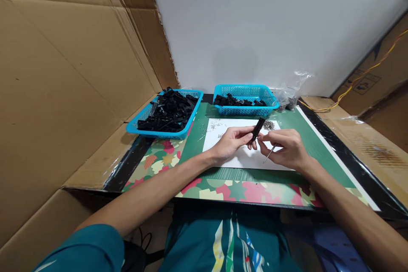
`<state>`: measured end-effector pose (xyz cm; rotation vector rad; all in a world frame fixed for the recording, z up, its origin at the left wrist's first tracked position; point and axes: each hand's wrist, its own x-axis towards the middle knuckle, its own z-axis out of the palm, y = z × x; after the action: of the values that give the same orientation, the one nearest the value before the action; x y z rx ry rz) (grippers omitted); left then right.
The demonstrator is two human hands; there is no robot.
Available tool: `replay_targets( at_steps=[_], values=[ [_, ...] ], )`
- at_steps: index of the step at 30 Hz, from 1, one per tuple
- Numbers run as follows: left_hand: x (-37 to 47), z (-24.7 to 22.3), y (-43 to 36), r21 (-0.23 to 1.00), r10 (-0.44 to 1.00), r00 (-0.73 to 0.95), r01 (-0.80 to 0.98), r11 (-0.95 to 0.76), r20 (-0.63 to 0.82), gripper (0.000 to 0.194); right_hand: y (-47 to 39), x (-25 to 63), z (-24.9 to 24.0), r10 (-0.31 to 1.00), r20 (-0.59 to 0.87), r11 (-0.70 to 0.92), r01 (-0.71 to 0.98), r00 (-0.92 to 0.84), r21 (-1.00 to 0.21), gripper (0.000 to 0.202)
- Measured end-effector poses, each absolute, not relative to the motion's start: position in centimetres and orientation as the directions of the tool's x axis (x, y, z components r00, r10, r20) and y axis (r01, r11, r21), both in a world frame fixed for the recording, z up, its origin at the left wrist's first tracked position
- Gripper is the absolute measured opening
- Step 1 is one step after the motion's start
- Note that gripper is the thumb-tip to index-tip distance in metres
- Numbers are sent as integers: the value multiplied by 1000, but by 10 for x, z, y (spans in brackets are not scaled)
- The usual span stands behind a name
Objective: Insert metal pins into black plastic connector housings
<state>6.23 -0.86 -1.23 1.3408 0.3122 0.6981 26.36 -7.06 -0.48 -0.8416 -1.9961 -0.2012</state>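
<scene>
My left hand (pixel 232 144) is closed on a narrow black plastic part (pixel 258 128), held tilted above a white sheet of paper (pixel 236 162). Close by on the right, my right hand (pixel 283 146) has its fingers drawn together at the part's lower end. A thin metal rod (pixel 269 154) slants down out of the right hand's grip; its upper end is hidden by the fingers. Whether the fingertips also pinch something small is too fine to make out. On the paper behind the hands lie a pile of small metal pieces (pixel 269 125) and some scattered ones (pixel 217 125).
A blue basket (pixel 184 133) heaped with black plastic parts stands at left. Another blue basket (pixel 245 111) with fewer parts sits at the back, beside clear plastic bags (pixel 288 100). Cardboard walls (pixel 63 59) flank the table, and a yellow wire (pixel 346 92) hangs at right.
</scene>
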Motion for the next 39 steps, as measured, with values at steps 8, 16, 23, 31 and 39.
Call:
replay_targets(
  at_steps=[8, 16, 23, 31, 39],
  values=[
    [62, -12, -8, 955, 665, 739, -264, 137, 109, 39, -73, 264, -3, 489, 831, 732, 643, -265, -226, 16],
    [61, -5, -11, 966, 700, 708, -231, 111, 89, 46, -72, 266, -6, 515, 813, 727, 641, -270, -247, 17],
    [62, -8, -11, 981, 711, 692, -195, 24, 120, 40, -69, 271, -11, 517, 764, 732, 662, -387, -161, 19],
    [61, -10, -8, 983, 716, 696, -169, 78, 62, 41, -67, 271, -14, 533, 735, 688, 720, -418, -90, 17],
    [61, -12, -6, 969, 717, 697, -179, 172, 2, 40, -66, 272, -15, 480, 759, 679, 734, -439, -4, 15]
  ],
)
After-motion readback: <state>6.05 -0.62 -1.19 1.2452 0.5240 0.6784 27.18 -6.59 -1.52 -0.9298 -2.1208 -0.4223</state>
